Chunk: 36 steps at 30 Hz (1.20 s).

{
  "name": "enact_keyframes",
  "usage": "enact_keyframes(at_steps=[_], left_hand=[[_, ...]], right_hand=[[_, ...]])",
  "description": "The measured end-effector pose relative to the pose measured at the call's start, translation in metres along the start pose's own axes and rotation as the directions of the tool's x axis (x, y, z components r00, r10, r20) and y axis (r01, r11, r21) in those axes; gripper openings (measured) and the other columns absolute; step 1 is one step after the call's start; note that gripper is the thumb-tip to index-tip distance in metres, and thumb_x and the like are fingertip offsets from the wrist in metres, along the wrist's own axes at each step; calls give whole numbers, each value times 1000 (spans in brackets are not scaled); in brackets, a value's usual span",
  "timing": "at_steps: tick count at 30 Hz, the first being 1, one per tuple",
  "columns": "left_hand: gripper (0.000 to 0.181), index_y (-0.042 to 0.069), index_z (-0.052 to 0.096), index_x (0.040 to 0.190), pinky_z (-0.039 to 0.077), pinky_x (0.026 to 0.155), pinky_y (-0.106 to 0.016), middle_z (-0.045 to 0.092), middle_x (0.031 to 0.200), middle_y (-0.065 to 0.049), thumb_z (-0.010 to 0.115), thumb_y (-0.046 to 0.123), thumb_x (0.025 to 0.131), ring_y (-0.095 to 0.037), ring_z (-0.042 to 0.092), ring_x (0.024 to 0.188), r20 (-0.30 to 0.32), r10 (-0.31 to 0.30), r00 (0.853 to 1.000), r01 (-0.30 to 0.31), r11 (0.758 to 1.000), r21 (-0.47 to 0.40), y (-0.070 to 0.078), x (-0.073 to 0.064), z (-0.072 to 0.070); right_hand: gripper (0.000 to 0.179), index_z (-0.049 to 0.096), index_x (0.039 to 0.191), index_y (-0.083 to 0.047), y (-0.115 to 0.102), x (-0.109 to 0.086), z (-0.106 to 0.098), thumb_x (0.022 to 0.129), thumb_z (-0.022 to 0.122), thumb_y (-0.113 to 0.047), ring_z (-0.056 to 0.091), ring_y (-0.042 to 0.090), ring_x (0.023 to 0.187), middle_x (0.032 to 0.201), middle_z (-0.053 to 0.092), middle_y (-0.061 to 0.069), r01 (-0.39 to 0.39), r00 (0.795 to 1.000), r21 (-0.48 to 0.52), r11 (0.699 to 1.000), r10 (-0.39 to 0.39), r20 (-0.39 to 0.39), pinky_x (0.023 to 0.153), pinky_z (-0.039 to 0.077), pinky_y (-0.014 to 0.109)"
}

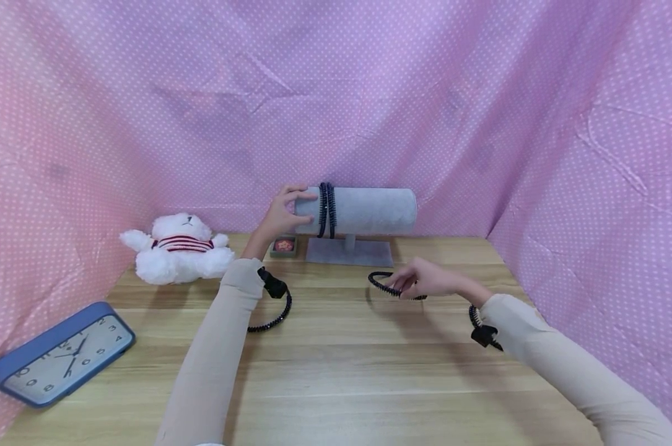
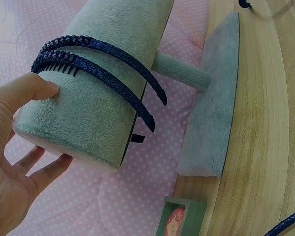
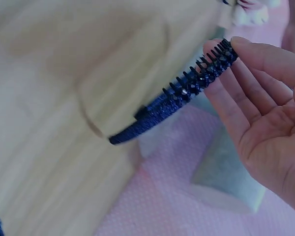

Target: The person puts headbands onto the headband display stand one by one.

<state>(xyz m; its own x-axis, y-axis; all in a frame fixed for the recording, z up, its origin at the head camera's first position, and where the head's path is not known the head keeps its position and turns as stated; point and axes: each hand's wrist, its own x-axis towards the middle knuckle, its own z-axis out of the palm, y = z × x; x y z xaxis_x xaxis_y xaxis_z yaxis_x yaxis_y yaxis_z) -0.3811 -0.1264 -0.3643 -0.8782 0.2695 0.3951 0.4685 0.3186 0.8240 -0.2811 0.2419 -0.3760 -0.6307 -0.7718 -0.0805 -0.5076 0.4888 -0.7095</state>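
A grey plush display stand (image 1: 377, 210) with a horizontal cylinder stands at the back. Two dark blue beaded headbands (image 2: 105, 81) hang side by side over its left part. My left hand (image 1: 284, 212) grips the cylinder's left end, thumb on one side near the headbands and fingers on the other. My right hand (image 1: 425, 277) pinches another dark blue headband (image 3: 187, 88) between thumb and fingertips. Its toothed, beaded band shows in the right wrist view. In the head view this headband is close over the table, in front of the stand's right side.
More headbands lie on the wooden table (image 1: 336, 371): one headband (image 1: 280, 319) by my left forearm, another headband (image 1: 474, 316) by my right wrist. At left are a white plush toy (image 1: 182, 260) and a blue clock (image 1: 65, 353). A small green box (image 1: 283, 246) sits beside the stand's base.
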Motion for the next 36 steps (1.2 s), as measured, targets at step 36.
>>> enact_keyframes(at_steps=[36], left_hand=[[45,-1,68,129,37,119,-52,42,153,-16,78,-2,85,-34,34,144,0,-3,1000,3,999,-34,6,-4,1]], right_hand=[[51,49,141,15,32,-38,-74,96,67,-2,74,12,99,112,77,2,-82,915,436,896,241,-323,84,62,32]])
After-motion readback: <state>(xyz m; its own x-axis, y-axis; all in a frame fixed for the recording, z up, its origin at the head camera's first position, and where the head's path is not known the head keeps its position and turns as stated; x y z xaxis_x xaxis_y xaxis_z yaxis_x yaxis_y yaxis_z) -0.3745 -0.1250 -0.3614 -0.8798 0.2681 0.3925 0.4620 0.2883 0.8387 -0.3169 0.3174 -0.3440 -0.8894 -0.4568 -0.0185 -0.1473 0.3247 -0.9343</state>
